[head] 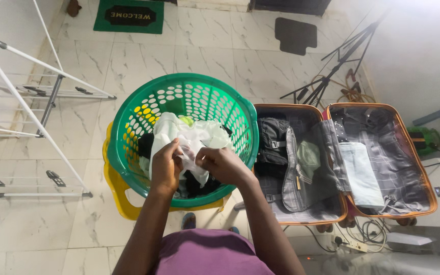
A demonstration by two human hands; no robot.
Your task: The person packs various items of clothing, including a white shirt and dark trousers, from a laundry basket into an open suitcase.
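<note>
Best to keep left hand (166, 165) and right hand (220, 164) both pinched tight on the pale garment (189, 140) over the green basket (128, 117), lifting clear of the dark clothes underneath.

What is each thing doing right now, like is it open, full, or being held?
Left hand: closed on the white garment.
Right hand: closed on the white garment.
White garment: crumpled, held over the basket by both hands.
Green basket: upright, holding clothes, stacked in a yellow basket.
Suitcase: open flat, clothes inside.
Drying rack: unfolded, nothing hanging on the part in view.
</note>
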